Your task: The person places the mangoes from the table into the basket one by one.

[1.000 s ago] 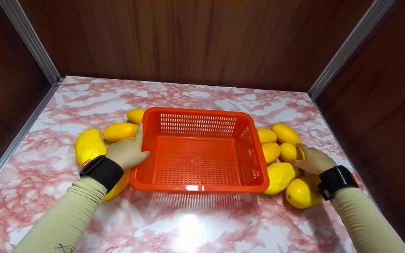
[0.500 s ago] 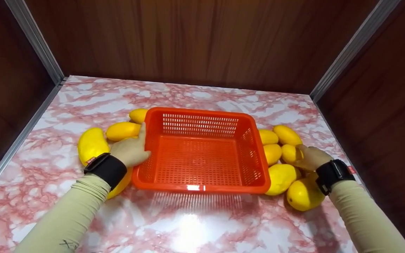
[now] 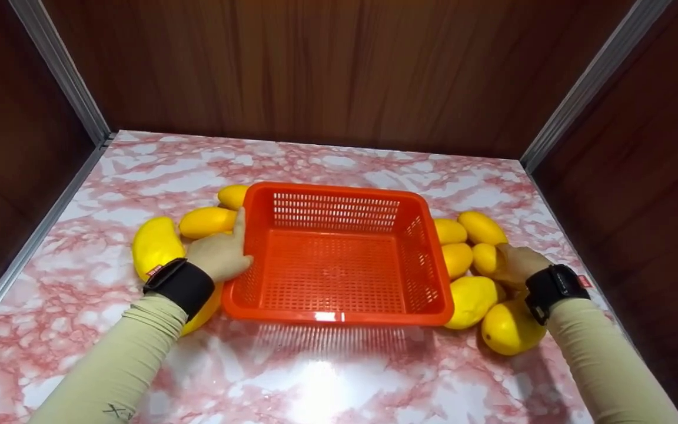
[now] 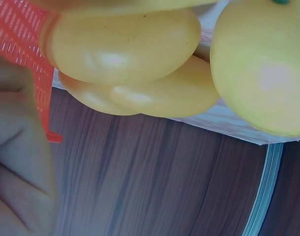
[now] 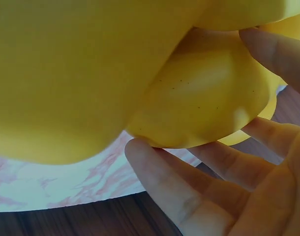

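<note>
The left hand (image 3: 218, 256) grips a rectangular red plastic basket (image 3: 339, 318), the right hand (image 3: 521, 265) an oval yellow mango (image 5: 209, 88) (one of several there).

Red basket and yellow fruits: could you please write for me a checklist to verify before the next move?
1. Red basket with its opening facing up: ok.
2. Left hand on the basket's left rim: ok.
3. Right hand touching a yellow fruit: ok.
4. That fruit with free space around it: not ok, other fruits crowd it.
5. Right hand's hold firm enough to lift: cannot tell.
</note>
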